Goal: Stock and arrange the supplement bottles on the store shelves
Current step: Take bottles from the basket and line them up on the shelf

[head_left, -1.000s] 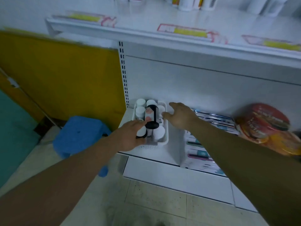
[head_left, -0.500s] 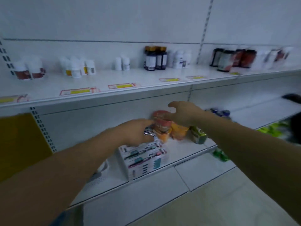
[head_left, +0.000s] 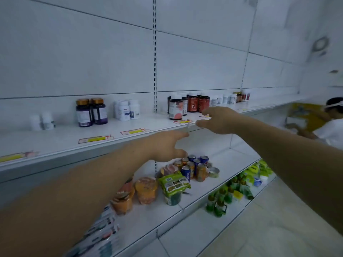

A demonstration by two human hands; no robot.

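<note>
Supplement bottles stand in groups on the upper white shelf [head_left: 55, 145]: two dark purple bottles with gold caps [head_left: 91, 113], white bottles [head_left: 127, 110], a black bottle with a pink label [head_left: 175, 109] and red-brown bottles [head_left: 197, 102]. My right hand [head_left: 219, 120] hovers at the shelf's front edge, just right of the black bottle, thumb and fingers spread apart and holding nothing. My left hand [head_left: 167, 145] is lower, in front of the shelf lip, with fingers spread and nothing in it.
The shelf below carries drink cans [head_left: 193, 166], orange cups [head_left: 146, 190] and a green packet [head_left: 173, 182]. Boxed items [head_left: 104, 236] lie at lower left, green bottles [head_left: 222, 199] on the bottom shelf. A person in a white top [head_left: 330, 127] bends at the far right.
The view swung up and right from the low white basket to the supplement shelf. Both hands rose to the upper shelf's edge.
</note>
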